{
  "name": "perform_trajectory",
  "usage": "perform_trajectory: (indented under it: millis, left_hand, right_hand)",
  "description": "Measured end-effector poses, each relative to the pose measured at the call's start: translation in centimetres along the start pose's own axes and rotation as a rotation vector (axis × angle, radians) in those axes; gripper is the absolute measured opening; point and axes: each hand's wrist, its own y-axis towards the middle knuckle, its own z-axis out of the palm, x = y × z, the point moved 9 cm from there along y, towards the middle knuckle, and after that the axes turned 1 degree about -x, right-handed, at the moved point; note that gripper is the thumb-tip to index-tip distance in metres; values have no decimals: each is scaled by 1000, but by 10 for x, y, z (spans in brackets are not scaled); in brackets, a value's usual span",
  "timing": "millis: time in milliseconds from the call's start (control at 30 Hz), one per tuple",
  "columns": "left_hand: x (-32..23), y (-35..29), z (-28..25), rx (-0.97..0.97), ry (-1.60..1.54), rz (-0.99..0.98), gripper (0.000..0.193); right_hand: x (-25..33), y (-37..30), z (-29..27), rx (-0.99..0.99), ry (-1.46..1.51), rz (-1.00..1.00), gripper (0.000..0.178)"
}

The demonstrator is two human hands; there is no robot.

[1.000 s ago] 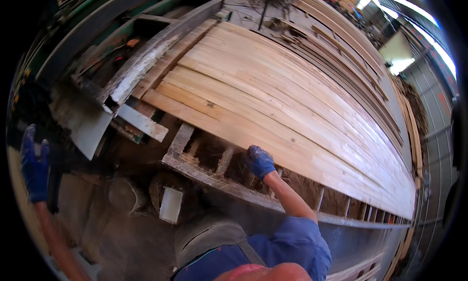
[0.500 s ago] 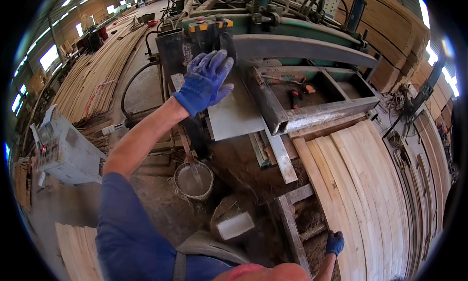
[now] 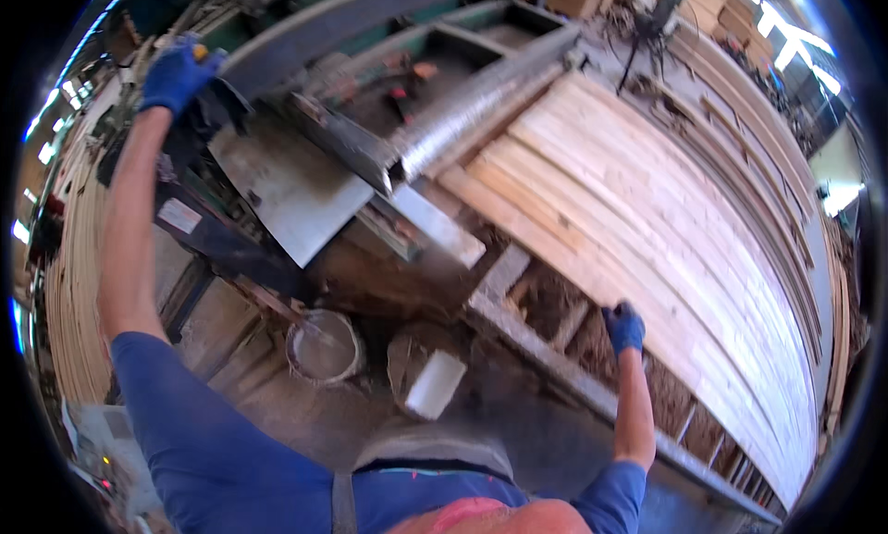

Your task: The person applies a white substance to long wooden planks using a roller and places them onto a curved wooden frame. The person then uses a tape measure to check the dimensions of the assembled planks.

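My left hand (image 3: 176, 76), in a blue glove, reaches far out to the upper left. It is at the machine's control box, where a small yellow part (image 3: 199, 52) shows beside the fingers; blur hides how they are bent. My right hand (image 3: 626, 327), also gloved in blue, is closed at the near edge of a layer of pale wooden boards (image 3: 638, 201). Its fingers curl against the outermost board. These boards lie side by side on a metal frame (image 3: 546, 363). A grey metal plate (image 3: 296, 196) sits between the control box and the boards.
Below the plate stands a bucket (image 3: 326, 347) of pale liquid with a stick in it. Near it is a white block (image 3: 436, 384). A heavy steel frame (image 3: 462, 99) crosses behind the boards, with a red-handled tool inside. Long timber strips (image 3: 79, 284) lie at the left.
The view has swung to the right. My left hand, held up with fingers spread before, is now at the control box's top. My right hand stays at the boards' near edge.
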Motion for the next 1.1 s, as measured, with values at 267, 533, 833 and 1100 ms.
perform_trajectory:
  millis: [267, 533, 833, 1100]
  left_hand:
    - [-47, -77, -39, -411, -90, 364, 59]
    - [-174, -362, -37, 30, -714, 314, 35]
    - [-191, -670, 31, 754, -807, -255, 37]
    - [-138, -1251, -87, 439, -1015, -2520, 34]
  right_hand:
    - [16, 3, 4, 31, -41, 35, 40]
    - [91, 35, 20, 12, 29, -74, 42]
    - [124, 88, 62, 153, 554, -292, 22]
    - [255, -278, 54, 661, 1034, -457, 14]
